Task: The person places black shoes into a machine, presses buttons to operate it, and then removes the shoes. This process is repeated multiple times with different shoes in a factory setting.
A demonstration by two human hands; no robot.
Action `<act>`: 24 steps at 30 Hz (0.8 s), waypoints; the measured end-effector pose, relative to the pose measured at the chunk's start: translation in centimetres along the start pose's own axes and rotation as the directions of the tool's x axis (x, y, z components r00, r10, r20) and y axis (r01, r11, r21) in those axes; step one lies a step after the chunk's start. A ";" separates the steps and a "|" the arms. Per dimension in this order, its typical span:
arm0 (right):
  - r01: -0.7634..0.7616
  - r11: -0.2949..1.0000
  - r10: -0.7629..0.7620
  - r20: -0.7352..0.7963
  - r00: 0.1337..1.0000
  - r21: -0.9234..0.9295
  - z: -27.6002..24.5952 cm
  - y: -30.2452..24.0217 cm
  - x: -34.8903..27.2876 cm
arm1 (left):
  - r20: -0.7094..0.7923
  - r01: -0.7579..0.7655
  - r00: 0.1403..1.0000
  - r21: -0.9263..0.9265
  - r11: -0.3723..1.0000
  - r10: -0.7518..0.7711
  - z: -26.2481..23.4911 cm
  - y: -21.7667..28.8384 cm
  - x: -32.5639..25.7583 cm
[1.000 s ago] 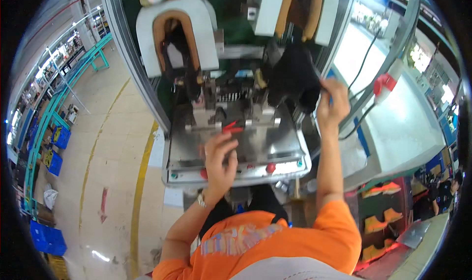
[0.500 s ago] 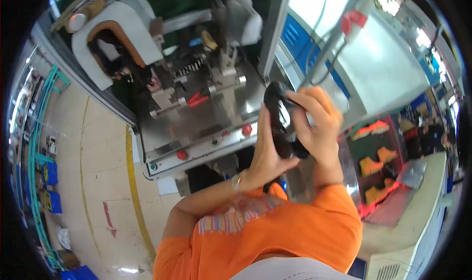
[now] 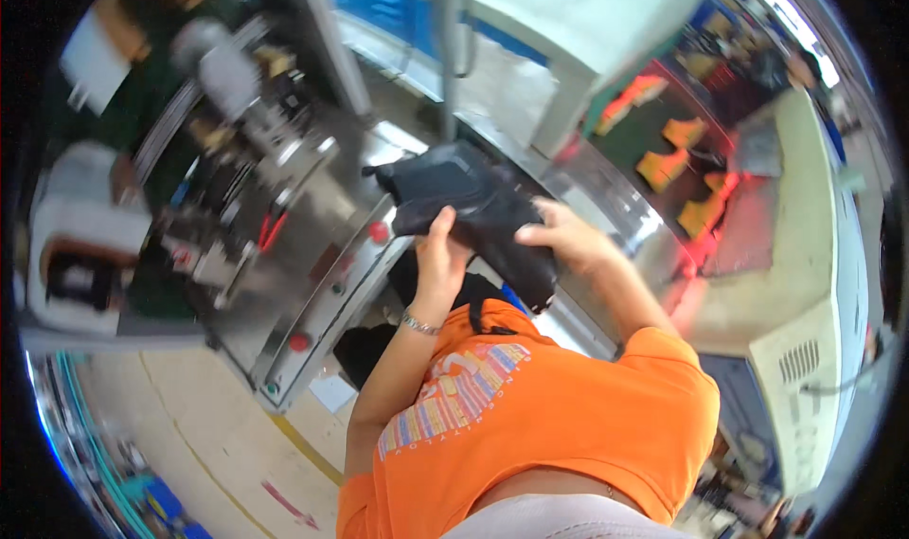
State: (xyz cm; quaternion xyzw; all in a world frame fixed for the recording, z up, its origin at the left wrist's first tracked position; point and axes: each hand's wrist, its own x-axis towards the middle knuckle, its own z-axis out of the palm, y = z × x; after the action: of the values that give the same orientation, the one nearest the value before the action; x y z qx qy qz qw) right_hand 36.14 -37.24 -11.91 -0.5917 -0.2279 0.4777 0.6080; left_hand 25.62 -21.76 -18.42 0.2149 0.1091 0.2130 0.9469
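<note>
A black boot [image 3: 473,203] lies tilted across both hands in front of my orange shirt, above the gap beside the machine bench. Its wider end points up and left, its narrower end down and right. My left hand [image 3: 442,269] is closed on its near edge, the thumb on the black surface and the fingers hidden beneath. My right hand [image 3: 573,238] grips the right side, with thumb and fingertips against the boot. The part of the boot under the hands cannot be seen.
To the left stands a machine with a metal bench [image 3: 327,184], red push buttons [image 3: 379,232] on its front and a red-handled tool [image 3: 272,229] on top. On the right, several orange-lit shoe pieces [image 3: 663,168] lie by a cream machine housing [image 3: 805,350].
My view has swung right, toward the lit shoe pieces. The boot has turned from upright to lying broadside, and my right hand has moved to its right side.
</note>
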 end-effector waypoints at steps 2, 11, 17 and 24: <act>-0.020 0.969 0.058 -0.149 0.987 0.245 -0.4 3.5 -0.5 | -0.083 0.211 0.974 -0.013 0.977 -0.212 -1.9 -1.5 0.1; -0.073 0.987 -0.060 -0.756 0.651 -0.142 -18.3 4.1 -1.6 | -0.476 0.542 0.773 0.151 0.826 -0.420 -11.0 -1.7 -2.4; -0.106 0.701 -0.644 -0.690 0.330 -0.705 -35.9 -1.7 0.6 | -0.572 0.412 0.758 0.050 0.910 -0.312 -14.3 2.4 -2.3; -0.011 1.000 0.000 -0.984 0.181 -0.002 -55.0 -8.3 4.4 | -0.569 0.490 0.765 0.206 0.847 -0.303 -13.9 5.6 -3.0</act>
State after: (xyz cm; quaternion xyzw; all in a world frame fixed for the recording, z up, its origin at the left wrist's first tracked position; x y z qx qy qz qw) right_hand 86.98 -59.83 -16.18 -0.7638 0.2142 -0.0105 0.6088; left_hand 16.86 -13.51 -27.87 0.2828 0.4372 0.0317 0.8532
